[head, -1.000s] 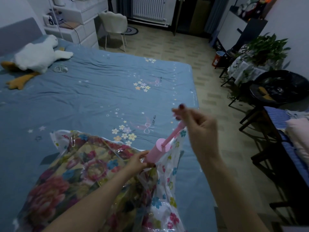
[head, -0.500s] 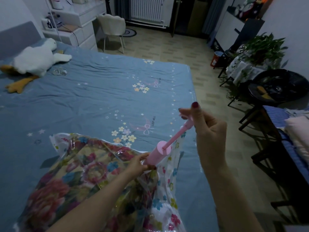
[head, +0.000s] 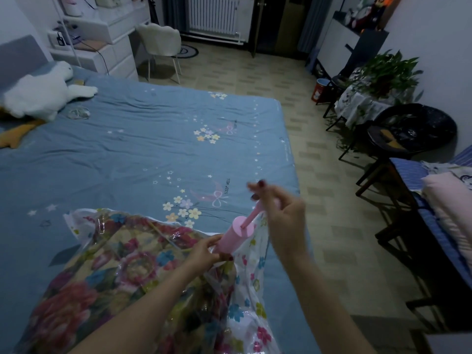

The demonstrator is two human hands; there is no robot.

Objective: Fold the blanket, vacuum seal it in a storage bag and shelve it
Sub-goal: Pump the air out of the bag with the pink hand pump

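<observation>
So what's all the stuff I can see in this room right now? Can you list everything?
storage bag: one, clear with flower print, near edge of the bed
blanket: one, floral red and yellow, inside the bag
hand pump: one, pink, standing on the bag
bed: one, blue flowered sheet, left and centre
plush goose: one, white with orange feet, far left on the bed
chair: one, white, by the drawers
drawers: one unit, white, far left
radiator: one, white, back wall
plant: one, green, right side
left hand: grips the pump's barrel
right hand: grips the pump's handle
</observation>
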